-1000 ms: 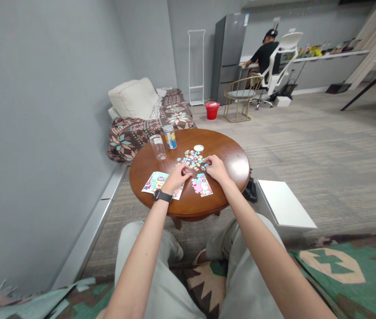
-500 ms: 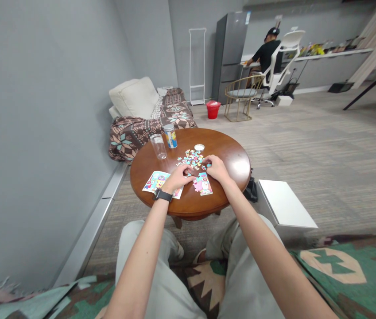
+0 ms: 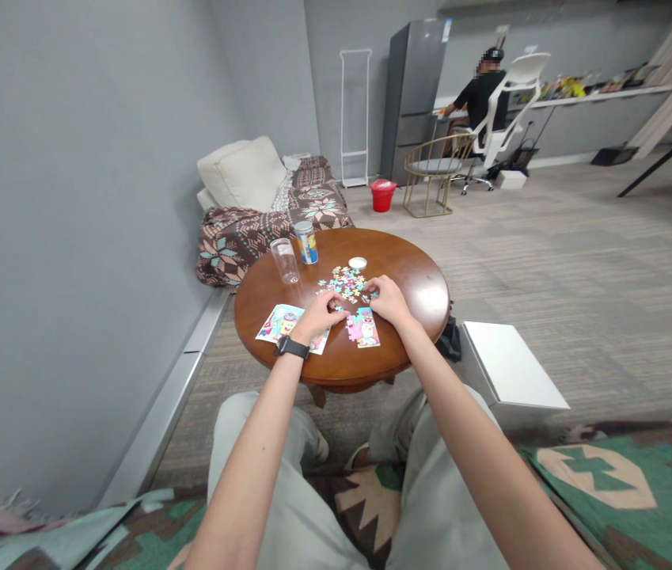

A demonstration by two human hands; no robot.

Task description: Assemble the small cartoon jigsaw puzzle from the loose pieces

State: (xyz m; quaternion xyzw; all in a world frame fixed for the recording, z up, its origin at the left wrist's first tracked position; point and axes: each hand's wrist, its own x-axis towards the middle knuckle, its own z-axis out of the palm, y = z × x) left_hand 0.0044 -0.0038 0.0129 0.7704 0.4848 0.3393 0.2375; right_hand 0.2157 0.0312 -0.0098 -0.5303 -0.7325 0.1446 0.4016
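Observation:
A partly joined jigsaw puzzle [image 3: 364, 328] in pink, white and teal lies near the front of the round brown table [image 3: 407, 261]. Behind it spreads a pile of loose puzzle pieces [image 3: 343, 280]. My left hand [image 3: 317, 317], a dark watch at its wrist, hovers over the printed picture sheet [image 3: 279, 321] and partly covers it; its fingers are curved, with the thumb apart. At the pile's right edge is my right hand [image 3: 389, 299], fingers bent and thumb apart. I make out no piece in either hand.
A clear plastic jar [image 3: 286, 261], a printed can [image 3: 306, 243] and a round white lid [image 3: 358, 263] stand towards the table's back. A white box [image 3: 514, 360] is on the floor at right. Farther off, a person [image 3: 481, 95] sits by a white chair [image 3: 505, 103].
The view has shifted very slightly. Both hands keep nearly the same positions above the table, and the puzzle looks unchanged.

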